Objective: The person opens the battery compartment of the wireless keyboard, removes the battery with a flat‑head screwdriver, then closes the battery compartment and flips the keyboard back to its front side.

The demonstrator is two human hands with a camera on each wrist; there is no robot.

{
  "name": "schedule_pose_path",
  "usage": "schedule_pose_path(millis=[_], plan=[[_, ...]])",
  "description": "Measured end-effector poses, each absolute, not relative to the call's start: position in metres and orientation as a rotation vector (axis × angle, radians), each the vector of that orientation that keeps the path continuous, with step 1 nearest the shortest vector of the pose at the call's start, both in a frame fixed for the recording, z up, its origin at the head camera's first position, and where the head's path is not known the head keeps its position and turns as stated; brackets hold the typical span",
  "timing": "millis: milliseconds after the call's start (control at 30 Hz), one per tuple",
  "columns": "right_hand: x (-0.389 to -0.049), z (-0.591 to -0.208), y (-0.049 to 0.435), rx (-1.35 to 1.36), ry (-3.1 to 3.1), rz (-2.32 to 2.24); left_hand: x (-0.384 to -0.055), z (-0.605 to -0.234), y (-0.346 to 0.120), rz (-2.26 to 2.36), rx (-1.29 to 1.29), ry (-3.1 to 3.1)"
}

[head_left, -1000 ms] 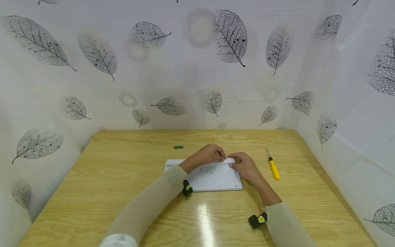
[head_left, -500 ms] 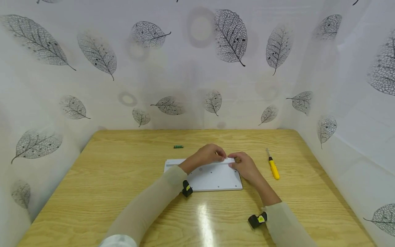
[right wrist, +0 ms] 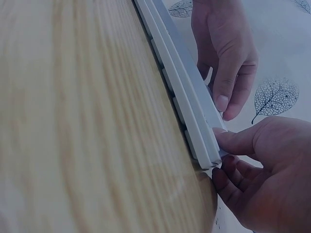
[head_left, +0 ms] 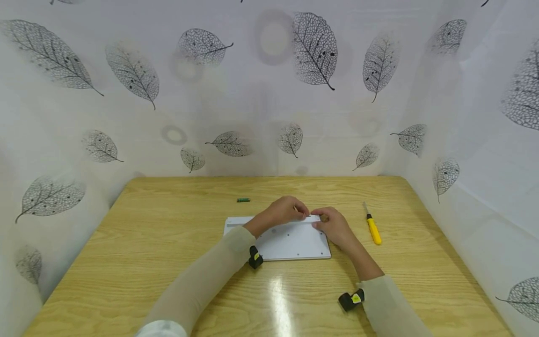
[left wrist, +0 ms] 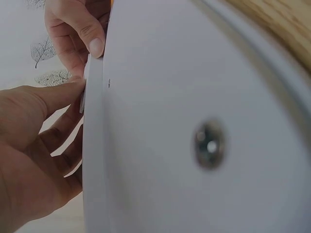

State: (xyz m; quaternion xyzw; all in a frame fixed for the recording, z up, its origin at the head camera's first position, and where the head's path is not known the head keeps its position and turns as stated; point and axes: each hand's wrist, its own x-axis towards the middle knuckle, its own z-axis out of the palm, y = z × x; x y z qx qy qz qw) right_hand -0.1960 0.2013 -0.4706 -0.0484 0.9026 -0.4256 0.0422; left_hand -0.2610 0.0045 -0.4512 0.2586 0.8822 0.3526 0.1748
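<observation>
A white keyboard (head_left: 290, 245) lies face down, its screw-dotted underside up. Its keys (right wrist: 177, 110) show along the lower side in the right wrist view. My left hand (head_left: 285, 210) is at the raised far edge, where thumb and fingers pinch a thin white cover piece (left wrist: 82, 99) against that edge. My right hand (head_left: 335, 227) grips the keyboard's far right corner, thumb on the underside and fingers around the end. The two hands' fingertips are close together. Part of the keyboard's left side is hidden behind the left forearm.
A green battery (head_left: 243, 200) lies on the wooden table (head_left: 168, 262) beyond the keyboard. To the right is a screwdriver (head_left: 373, 229) with a yellow handle, its tip pointing away. A leaf-patterned curtain (head_left: 252, 103) surrounds the table's back and sides.
</observation>
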Motion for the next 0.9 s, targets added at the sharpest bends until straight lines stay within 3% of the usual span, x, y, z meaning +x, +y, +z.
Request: schedule_pose_path(millis=[900], plan=[[-0.1965, -0.4687, 0.1994, -0.103, 2.759, -1.276, -0.2627, -0.4533, 0.0032, 1.004, 0.72, 2.475]])
